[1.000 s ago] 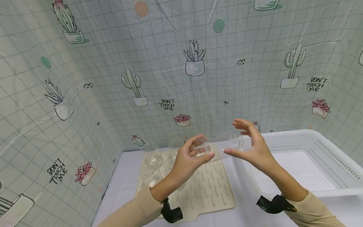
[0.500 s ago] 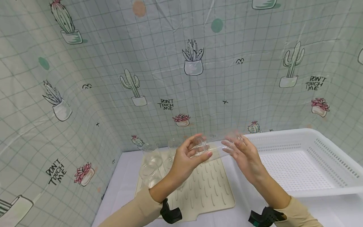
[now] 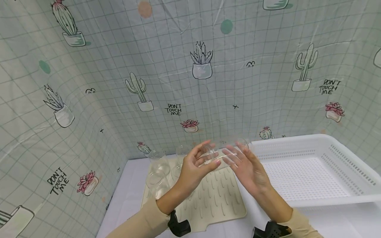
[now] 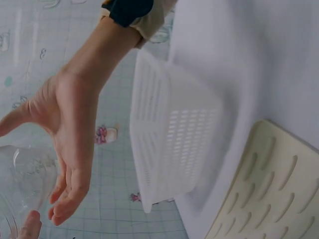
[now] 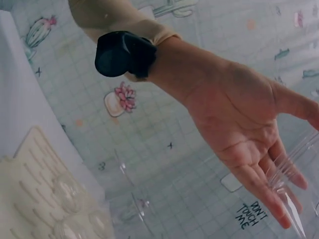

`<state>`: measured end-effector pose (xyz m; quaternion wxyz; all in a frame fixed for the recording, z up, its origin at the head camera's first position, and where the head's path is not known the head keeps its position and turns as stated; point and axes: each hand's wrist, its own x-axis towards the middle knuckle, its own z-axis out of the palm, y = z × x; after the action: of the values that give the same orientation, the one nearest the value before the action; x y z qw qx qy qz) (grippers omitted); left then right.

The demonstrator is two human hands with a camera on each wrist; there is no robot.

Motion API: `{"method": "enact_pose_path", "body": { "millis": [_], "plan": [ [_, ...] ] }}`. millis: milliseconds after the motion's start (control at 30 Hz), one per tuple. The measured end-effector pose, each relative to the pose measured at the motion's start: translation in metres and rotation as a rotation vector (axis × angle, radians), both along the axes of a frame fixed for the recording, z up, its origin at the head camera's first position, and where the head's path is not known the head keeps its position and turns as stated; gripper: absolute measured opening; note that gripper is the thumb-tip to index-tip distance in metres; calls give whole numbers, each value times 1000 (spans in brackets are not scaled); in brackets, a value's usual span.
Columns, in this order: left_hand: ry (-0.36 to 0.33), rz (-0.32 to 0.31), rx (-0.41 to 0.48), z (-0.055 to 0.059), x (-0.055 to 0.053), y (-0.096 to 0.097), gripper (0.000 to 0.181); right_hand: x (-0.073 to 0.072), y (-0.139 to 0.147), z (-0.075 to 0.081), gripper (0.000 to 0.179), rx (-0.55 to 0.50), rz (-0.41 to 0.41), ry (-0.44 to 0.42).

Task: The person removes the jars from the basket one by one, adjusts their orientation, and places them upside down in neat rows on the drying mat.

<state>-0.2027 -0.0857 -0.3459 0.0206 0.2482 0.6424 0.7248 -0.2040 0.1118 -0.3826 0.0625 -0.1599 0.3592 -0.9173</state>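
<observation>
Between the two hands a clear jar-like cylinder (image 3: 222,155) lies on its side in the air, above the back of the beige ridged mat (image 3: 220,201). My left hand (image 3: 191,170) grips its left end, thumb in front and fingers behind. The right hand (image 3: 251,173) is at the other end, with extended fingers that show through the clear wall. In the left wrist view, the thumb of the right hand (image 4: 75,122) sticks out away from the jar. Several clear vessels (image 3: 157,178) stand on the left part of the mat.
A large white perforated basket (image 3: 327,140) stands on the right of the white-covered table (image 3: 119,211). Behind and to the left hangs a gridded curtain (image 3: 166,79) with cactus prints. Each wrist carries a black camera (image 3: 178,224).
The right hand has moved left, from a wide spread around the jar's right end to behind its wall, palm turned toward it. The left hand keeps its grip almost in place.
</observation>
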Motion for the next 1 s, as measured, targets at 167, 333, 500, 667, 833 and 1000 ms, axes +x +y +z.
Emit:
{"method": "enact_pose_path", "body": {
  "millis": [167, 333, 500, 667, 833, 1000],
  "plan": [
    [5, -10, 8, -3, 0, -1, 67, 0, -5, 2, 87, -58, 18, -13],
    [17, -16, 17, -6, -1, -3, 67, 0, -7, 6, 83, -89, 21, -42],
    [17, -28, 34, -8, -2, -4, 69, 0, -8, 9, 79, -77, 22, -57],
    [30, -37, 35, -10, -3, -7, 69, -1, -8, 11, 75, -63, 33, -52],
    [39, -29, 30, -9, -3, -8, 71, -1, -8, 13, 70, -48, 23, -36],
    [23, -23, 18, -7, -4, -13, 77, -5, -7, 15, 50, -38, -8, 4]
  ]
}}
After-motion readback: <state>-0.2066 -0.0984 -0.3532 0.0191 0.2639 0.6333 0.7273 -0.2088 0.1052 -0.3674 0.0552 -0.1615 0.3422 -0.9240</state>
